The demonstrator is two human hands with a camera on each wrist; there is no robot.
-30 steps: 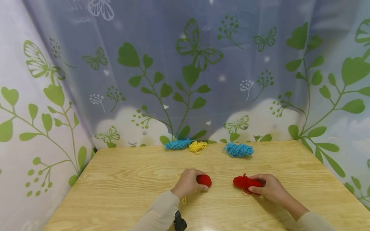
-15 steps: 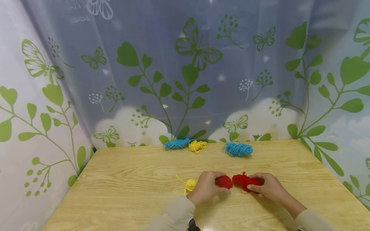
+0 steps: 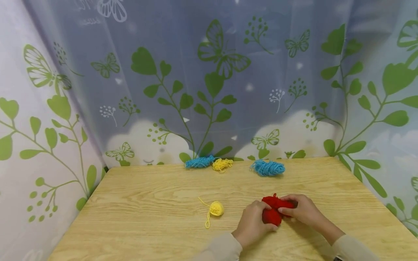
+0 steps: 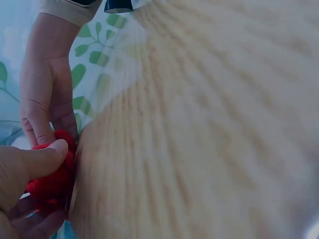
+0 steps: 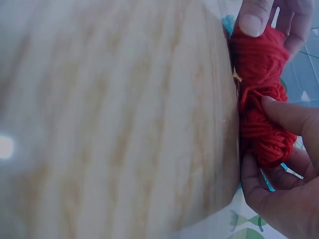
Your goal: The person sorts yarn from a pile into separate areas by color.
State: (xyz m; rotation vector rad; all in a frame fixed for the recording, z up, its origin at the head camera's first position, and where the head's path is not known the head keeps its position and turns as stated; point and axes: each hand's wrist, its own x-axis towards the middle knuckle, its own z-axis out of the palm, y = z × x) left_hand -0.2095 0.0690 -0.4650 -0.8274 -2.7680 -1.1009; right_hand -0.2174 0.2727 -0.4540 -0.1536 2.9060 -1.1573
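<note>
My left hand [image 3: 253,222] grips a rounded ball of red yarn [image 3: 271,216], thumb on the near side. A longer bundle of red yarn [image 5: 268,132] is held by my right hand [image 3: 305,211], its thumb across the strands and fingers curled behind. In the head view the two red yarns lie against each other low over the table. The right wrist view has the ball [image 5: 259,56] end to end with the bundle. Left of my left hand a small yellow yarn ball [image 3: 216,208] rests on the wood, a loose looped strand beside it.
Along the table's back edge lie a blue yarn bundle [image 3: 200,162], a tangled yellow yarn bundle [image 3: 222,165] and, farther right, another blue yarn bundle [image 3: 268,168]. A leaf-and-butterfly printed curtain [image 3: 163,90] hangs behind the wooden table [image 3: 147,206].
My left hand has moved right with the red yarn ball, bringing it against the red bundle. The yellow ball it had covered now shows. My right hand has stayed nearly in place.
</note>
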